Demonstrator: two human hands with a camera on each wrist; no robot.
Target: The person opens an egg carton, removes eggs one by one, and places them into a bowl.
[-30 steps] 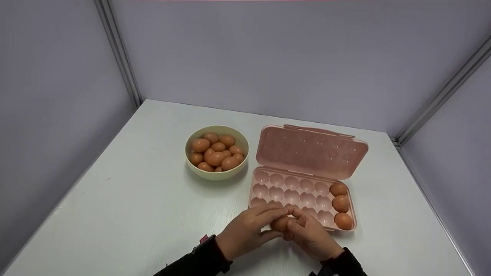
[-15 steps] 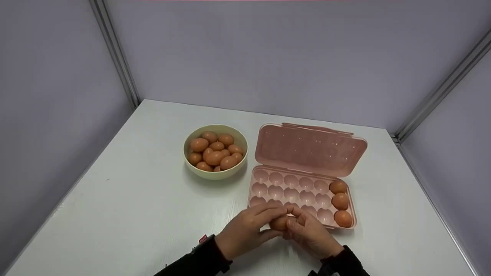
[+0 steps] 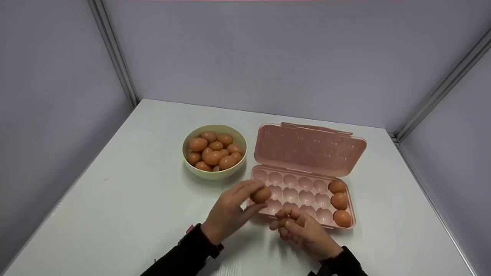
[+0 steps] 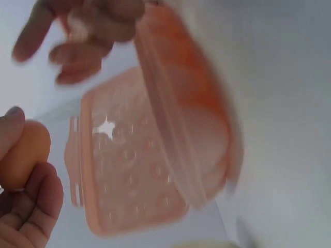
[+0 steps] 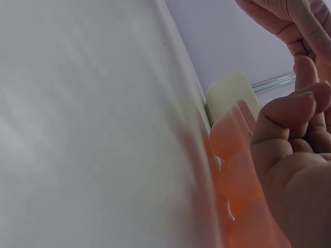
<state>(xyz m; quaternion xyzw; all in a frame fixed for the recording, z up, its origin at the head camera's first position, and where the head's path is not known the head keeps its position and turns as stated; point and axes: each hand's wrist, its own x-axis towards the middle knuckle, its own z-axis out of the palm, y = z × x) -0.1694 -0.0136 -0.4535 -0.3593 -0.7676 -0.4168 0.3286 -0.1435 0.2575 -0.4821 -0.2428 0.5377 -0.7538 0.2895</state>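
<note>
Between thumb and fingers my left hand [image 3: 229, 210] pinches a brown egg [image 3: 261, 194], held above the left end of the pink egg box [image 3: 351, 203]. The left wrist view shows the same egg [image 4: 27, 155] with the thumb on one side and fingers on the other. My right hand [image 3: 307, 232] hovers at the box's front edge, its fingers loosely curled with nothing between them. Several cups of the box are bare, and three brown eggs [image 3: 340, 201] fill its right-hand column. The box's lid [image 3: 310, 149] stands open behind it.
A pale yellow bowl [image 3: 215, 175] full of brown eggs [image 3: 213, 157] stands left of the box on the white table [image 3: 134, 184]. Grey panels [image 3: 253, 57] enclose the table at the back and sides.
Earlier both hands held the egg together at the box's front edge. Now my left hand has carried it up and to the left, while my right hand has let go and stayed nearly in place.
</note>
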